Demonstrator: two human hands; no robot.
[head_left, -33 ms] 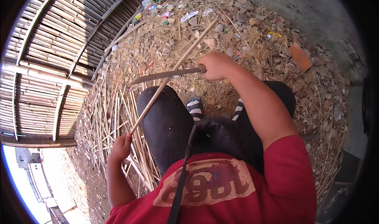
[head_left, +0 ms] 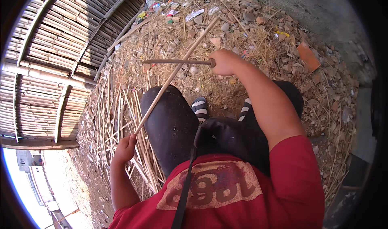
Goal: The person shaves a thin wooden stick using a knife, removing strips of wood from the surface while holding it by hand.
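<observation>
My left hand is closed round the lower end of a long pale bamboo stick. The stick slants up and away to the right, passing over my left knee. In my right hand, the fingers are wrapped round the handle of a long-bladed knife. Its brown, worn blade points left and lies across the upper part of the stick, seen nearly edge-on. Whether the blade presses on the stick or only crosses over it, I cannot tell.
Many split bamboo sticks lie heaped left of my left leg. A slatted bamboo wall stands at the far left. Stones, straw and litter cover the ground ahead, with a broken orange tile at right. A grey wall rises behind.
The knife has moved away from me, farther up the stick, and its blade has turned more edge-on. My right hand has shifted slightly right; the left hand and stick have hardly moved.
</observation>
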